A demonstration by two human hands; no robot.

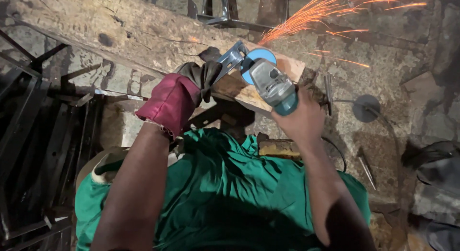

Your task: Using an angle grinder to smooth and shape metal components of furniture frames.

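The person is in the middle of grinding. The right hand (302,117) is wrapped tight round the body of an angle grinder (273,85), whose blue disc (256,59) bites on the edge of a metal bracket (231,59). Sparks (330,13) fly up and to the right, away from the body. The left hand (191,85), in a dark glove with a red cuff, is closed on the bracket's lower end and pins it on a worn plank (129,33) that serves as a bench. The bracket lies tilted on the plank's near edge, close to its right end, with the disc touching its upper right side.

As a judgement, the cut or clean-up looks under way and not finished. The next move calls for a steady grip, the disc kept on the same edge, and the gloved fingers held clear of the wheel.

Around the work: black steel bars (33,121) are stacked at the left, and a spare round disc (366,108) lies on the stone floor (412,54) at the right, well apart from the plank. A yellowish block (280,148) sits below the right wrist, just above the green shirt (230,193); it may be wood, but the light is too poor to say.

No package, label or sign shows anywhere in the view; the only bright colours are the blue disc, the red cuff and the green shirt.
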